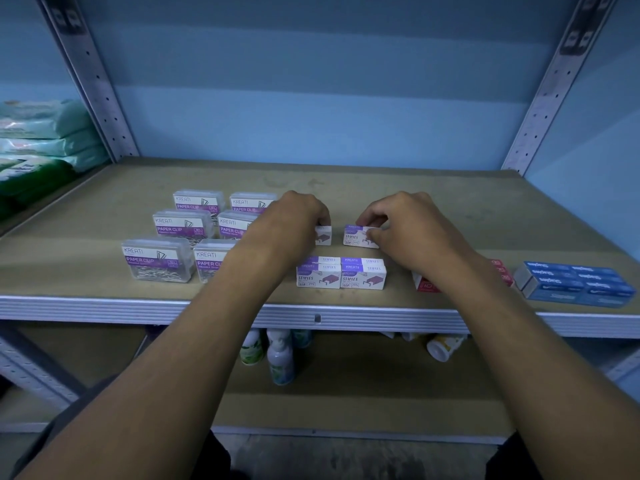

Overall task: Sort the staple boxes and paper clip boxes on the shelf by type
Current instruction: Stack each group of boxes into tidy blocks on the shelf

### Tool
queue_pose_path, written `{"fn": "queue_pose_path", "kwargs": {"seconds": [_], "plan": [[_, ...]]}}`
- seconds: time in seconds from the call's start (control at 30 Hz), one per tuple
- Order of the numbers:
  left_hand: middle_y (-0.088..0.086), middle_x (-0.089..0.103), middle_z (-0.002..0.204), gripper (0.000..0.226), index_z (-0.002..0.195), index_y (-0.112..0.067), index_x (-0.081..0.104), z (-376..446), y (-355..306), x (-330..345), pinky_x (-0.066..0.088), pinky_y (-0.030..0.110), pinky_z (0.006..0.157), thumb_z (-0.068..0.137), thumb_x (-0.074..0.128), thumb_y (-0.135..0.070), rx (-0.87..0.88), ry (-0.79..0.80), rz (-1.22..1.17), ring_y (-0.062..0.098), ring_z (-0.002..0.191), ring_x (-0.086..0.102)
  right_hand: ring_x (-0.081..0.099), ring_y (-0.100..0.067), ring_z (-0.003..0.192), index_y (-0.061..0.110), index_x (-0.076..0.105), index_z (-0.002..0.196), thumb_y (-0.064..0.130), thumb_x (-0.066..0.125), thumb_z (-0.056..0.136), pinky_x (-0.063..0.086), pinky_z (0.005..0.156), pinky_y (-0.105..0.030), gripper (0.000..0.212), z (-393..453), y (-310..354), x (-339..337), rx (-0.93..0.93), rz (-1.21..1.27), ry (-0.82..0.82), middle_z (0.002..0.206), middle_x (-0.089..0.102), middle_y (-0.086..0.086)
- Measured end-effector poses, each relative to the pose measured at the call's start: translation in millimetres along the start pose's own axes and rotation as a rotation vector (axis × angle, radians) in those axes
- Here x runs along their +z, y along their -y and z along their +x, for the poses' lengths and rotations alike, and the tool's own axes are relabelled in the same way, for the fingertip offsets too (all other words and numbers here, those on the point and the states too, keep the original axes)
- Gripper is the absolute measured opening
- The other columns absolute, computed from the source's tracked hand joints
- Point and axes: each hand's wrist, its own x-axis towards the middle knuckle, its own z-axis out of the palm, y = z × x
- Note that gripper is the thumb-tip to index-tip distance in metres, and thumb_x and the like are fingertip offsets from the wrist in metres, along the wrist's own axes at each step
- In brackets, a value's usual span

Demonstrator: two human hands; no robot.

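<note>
Fingers of the left hand (301,211) pinch a white-and-purple staple box (323,235), mostly hidden beneath it, while the right hand (398,216) grips a second staple box (358,236) just beside it on the shelf (450,202). Both seem mid-placement, forming a row behind 4 matching boxes (341,273) stacked 2 by 2 near the front edge. Next, each needs squaring up and letting go. Left of them, 6 clear paper clip boxes (157,259) show loose clips inside. Red boxes (502,271) and blue boxes (575,282) lie right.

Red staple boxes (501,271) mostly behind the right forearm, left hand (294,216) covering most of a white staple box (324,235), small print unreadable
</note>
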Motion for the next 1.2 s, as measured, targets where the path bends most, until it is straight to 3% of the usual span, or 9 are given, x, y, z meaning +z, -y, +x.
{"fn": "queue_pose_path", "kwargs": {"seconds": [0.13, 0.3, 0.6, 0.77, 0.93, 1.07, 1.2], "plan": [[0.006, 0.065, 0.116, 0.033, 0.111, -0.023, 0.072, -2, -1, -4, 0.055, 0.037, 0.086, 0.091, 0.056, -0.004, 0.000, -0.029, -0.029, 0.026, 0.101, 0.064, 0.065, -0.006, 0.080, 0.029, 0.080, 0.096, 0.014, 0.072, 0.086, 0.057, 0.078, -0.031, 0.020, -3, 1, -4, -0.010, 0.029, -0.001, 0.089, 0.072, 0.010], [0.004, 0.066, 0.116, 0.030, 0.112, -0.025, 0.073, -9, -8, -9, 0.054, 0.038, 0.087, 0.092, 0.057, -0.008, 0.028, -0.057, -0.045, 0.025, 0.100, 0.065, 0.061, 0.002, 0.080, 0.030, 0.080, 0.099, 0.016, 0.073, 0.087, 0.049, 0.070, -0.019, 0.019, -9, 6, -11, -0.049, 0.038, 0.001, 0.093, 0.074, 0.012], [0.003, 0.068, 0.112, 0.032, 0.110, -0.029, 0.074, -25, -15, -19, 0.056, 0.039, 0.083, 0.092, 0.057, -0.008, 0.073, -0.055, -0.011, 0.026, 0.098, 0.065, 0.062, 0.000, 0.080, 0.031, 0.079, 0.099, 0.018, 0.071, 0.090, 0.055, 0.071, -0.027, 0.017, -24, 13, -22, -0.074, 0.043, 0.027, 0.095, 0.073, 0.013], [0.002, 0.068, 0.115, 0.032, 0.112, -0.028, 0.074, -30, -16, -20, 0.055, 0.038, 0.086, 0.091, 0.060, -0.009, 0.075, -0.027, -0.030, 0.024, 0.099, 0.066, 0.061, 0.005, 0.079, 0.032, 0.079, 0.099, 0.018, 0.072, 0.090, 0.043, 0.063, -0.013, 0.019, -28, 12, -23, -0.080, 0.035, 0.055, 0.094, 0.073, 0.016], [0.000, 0.069, 0.115, 0.029, 0.112, -0.028, 0.073, -32, -16, -20, 0.055, 0.035, 0.086, 0.094, 0.058, -0.012, 0.075, 0.012, -0.028, 0.020, 0.100, 0.066, 0.063, 0.001, 0.081, 0.034, 0.079, 0.097, 0.018, 0.070, 0.088, 0.054, 0.070, -0.023, 0.021, -30, 14, -21, -0.058, 0.033, 0.089, 0.094, 0.073, 0.016], [0.001, 0.069, 0.115, 0.031, 0.111, -0.029, 0.074, -32, -17, -21, 0.055, 0.038, 0.087, 0.094, 0.055, -0.011, 0.061, 0.046, -0.019, 0.023, 0.099, 0.066, 0.063, -0.001, 0.081, 0.034, 0.080, 0.097, 0.018, 0.068, 0.089, 0.051, 0.065, -0.020, 0.021, -30, 16, -20, -0.057, 0.014, 0.116, 0.094, 0.073, 0.015], [0.003, 0.068, 0.117, 0.033, 0.111, -0.028, 0.074, -33, -17, -21, 0.055, 0.039, 0.089, 0.094, 0.053, -0.009, 0.056, 0.081, -0.014, 0.024, 0.100, 0.066, 0.064, -0.004, 0.083, 0.035, 0.080, 0.094, 0.017, 0.063, 0.089, 0.057, 0.076, -0.030, 0.025, -30, 18, -21, -0.050, 0.018, 0.137, 0.094, 0.073, 0.012]]}}
